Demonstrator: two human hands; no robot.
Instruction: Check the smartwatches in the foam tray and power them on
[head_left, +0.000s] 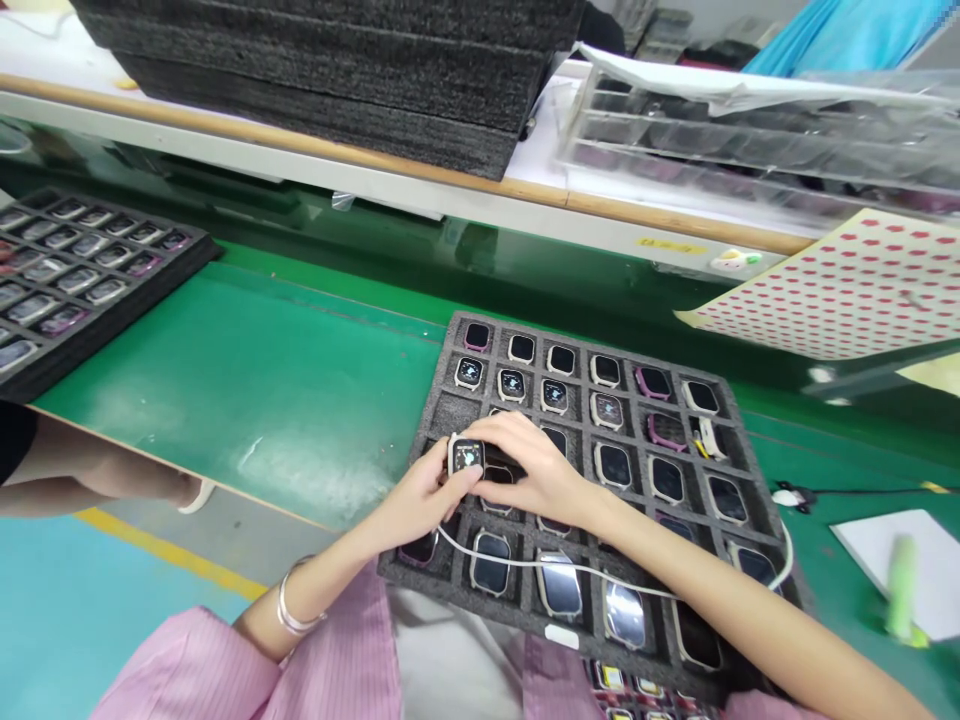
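Left hand [416, 497] and right hand [534, 470] close on a small square black smartwatch [466, 457]

Left hand curls narrowly around the watch, fingers and thumb at its edges, holding it just above a dark grey foam tray [577, 350] with rows of square pockets. Right hand arches over beside it, fingertips against the watch's right side; whether it grips too, I cannot tell.

The step in hand looks like close work on this one watch, raised over the lower left part of the tray. The moment calls for care, because a thin white cable [600, 578] runs under the hands and across the neighbouring watches in the tray. Where its end goes is hidden behind the fingers.

The watch has a pale case and a lit screen with a small bright pattern. Most of the other watches in the pockets are dark, though several in the second row are lit too. The tray sits on a green bench mat [225, 370], and a pocket near its left end holds no watch.
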